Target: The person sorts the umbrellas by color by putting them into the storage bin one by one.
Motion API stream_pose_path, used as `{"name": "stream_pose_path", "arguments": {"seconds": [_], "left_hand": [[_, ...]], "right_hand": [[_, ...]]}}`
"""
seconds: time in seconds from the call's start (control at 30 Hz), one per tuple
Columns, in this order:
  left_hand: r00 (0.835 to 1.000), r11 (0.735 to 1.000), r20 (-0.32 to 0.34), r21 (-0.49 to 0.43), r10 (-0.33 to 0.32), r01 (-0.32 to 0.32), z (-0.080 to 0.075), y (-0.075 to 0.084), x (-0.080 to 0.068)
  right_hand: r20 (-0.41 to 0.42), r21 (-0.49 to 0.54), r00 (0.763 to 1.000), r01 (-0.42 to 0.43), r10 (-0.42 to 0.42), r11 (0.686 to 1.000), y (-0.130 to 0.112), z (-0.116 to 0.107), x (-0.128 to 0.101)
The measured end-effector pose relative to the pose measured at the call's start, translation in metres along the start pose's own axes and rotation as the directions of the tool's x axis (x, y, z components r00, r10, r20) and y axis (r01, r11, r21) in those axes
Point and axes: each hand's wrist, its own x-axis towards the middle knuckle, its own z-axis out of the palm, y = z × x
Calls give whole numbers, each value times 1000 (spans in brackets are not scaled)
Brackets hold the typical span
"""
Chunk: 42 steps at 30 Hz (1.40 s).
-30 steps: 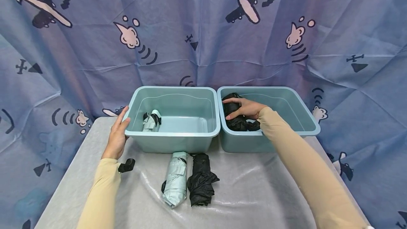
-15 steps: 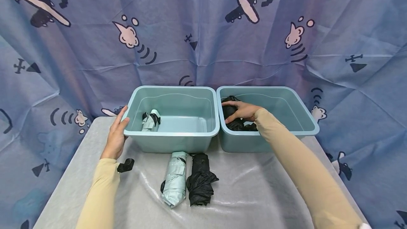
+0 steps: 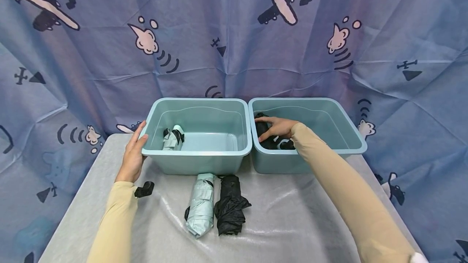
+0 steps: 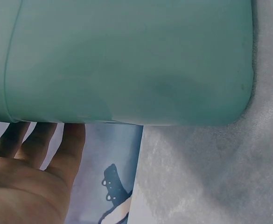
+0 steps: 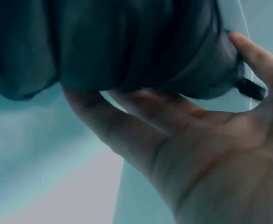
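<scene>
Right hand [image 3: 278, 127]: grasping, fingers curled round a dark, rounded, folded fabric umbrella [image 5: 141, 46]; span is wide, thumb near side, fingers far side. Umbrella is inside the right pale-teal rectangular plastic bin [image 3: 281, 167], at its left end. Whether it touches the bin floor, can't tell.

Left hand [image 3: 132, 157]: nothing clenched, fingers fairly straight against the outer left wall of the left pale-teal rectangular plastic bin [image 3: 197, 164], thumb by the rim.

Left bin holds a pale-mint folded umbrella with black trim [image 3: 173, 139] at its left end. On the grey-covered table [image 3: 285, 222], near side of left bin: a pale-mint rolled fabric umbrella [image 3: 201, 206], with a black crumpled fabric umbrella [image 3: 231, 208] just right of it.
</scene>
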Motion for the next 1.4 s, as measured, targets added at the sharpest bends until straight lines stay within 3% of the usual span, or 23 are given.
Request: {"name": "stream_pose_path", "arguments": {"seconds": [0.17, 0.43, 0.77, 1.1, 1.4], "left_hand": [[1000, 1000, 3, 0, -6, 6, 0, 1, -1], [1000, 1000, 2, -1, -10, 10, -1, 2, -2], [1000, 1000, 0, -8, -7, 7, 1, -1, 0], [1000, 1000, -4, -1, 0, 0, 1, -3, 0], [1000, 1000, 8, 2, -6, 6, -1, 0, -1]], "right_hand": [[8, -33, 1000, -25, 25, 999, -2, 1, -1], [33, 76, 991, -129, 127, 989, -6, 2, -4], [-31, 110, 986, -160, 164, 981, -6, 3, -8], [-45, 126, 995, -88, 94, 988, -24, -6, -25], [-60, 95, 995, 79, -74, 992, -52, -6, -60]]}}
